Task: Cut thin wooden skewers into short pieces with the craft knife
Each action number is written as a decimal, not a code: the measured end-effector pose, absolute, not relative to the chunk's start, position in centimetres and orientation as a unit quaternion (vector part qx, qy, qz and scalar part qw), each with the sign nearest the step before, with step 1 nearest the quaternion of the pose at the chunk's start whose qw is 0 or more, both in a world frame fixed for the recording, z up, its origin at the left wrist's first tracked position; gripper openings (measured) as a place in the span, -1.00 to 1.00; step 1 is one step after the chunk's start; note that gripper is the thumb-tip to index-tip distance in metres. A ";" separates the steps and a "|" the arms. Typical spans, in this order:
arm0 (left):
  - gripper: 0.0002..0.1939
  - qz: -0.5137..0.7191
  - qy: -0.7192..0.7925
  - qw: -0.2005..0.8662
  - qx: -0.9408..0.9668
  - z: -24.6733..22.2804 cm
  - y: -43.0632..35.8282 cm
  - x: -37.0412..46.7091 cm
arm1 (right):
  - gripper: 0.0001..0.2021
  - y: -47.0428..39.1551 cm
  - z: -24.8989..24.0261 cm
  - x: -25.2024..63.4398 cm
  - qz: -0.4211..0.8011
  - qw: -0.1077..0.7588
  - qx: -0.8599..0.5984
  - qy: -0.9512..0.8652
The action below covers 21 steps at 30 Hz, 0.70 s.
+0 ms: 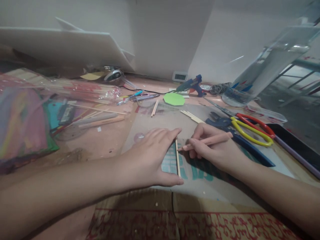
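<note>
A thin wooden stick [178, 158] lies lengthwise on the work sheet [220, 190], with green marks beneath it. My left hand [152, 156] holds it, thumb at the near end and index finger at the far end. In my right hand [210, 146] is a pinkish pencil [215, 139], its tip at the right side of the stick near the middle. Beyond my hands lie two short sticks [154, 108], a bundle of pale sticks [192, 116] and a green paper octagon [174, 99].
Pliers [252, 150], scissors [252, 131] and a phone [297, 150] are at right. A glue gun [191, 85] and a large water bottle [262, 70] stand behind. Bagged sticks [75, 90] and a colourful bag [25, 123] occupy the left.
</note>
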<state>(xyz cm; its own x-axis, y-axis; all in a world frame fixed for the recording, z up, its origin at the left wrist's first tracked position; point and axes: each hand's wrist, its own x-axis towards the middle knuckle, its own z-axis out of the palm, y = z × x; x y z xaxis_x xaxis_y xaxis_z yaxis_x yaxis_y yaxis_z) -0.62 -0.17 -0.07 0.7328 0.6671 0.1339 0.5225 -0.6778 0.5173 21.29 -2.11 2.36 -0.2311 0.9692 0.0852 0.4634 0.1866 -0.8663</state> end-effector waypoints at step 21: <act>0.08 0.152 0.333 0.210 0.906 -0.1 -0.1 -0.6 | -0.75 -2.2 1.9 21.7 0.417 0.325 -0.457 -0.716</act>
<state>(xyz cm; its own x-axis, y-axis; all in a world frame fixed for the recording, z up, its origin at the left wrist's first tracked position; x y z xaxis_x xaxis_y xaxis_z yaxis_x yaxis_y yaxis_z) -0.64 -0.05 -0.14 0.7315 0.6681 0.1360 0.5399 -0.6894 0.4829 21.74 -2.24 1.91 -0.3722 0.9243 0.0844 0.3829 0.2357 -0.8932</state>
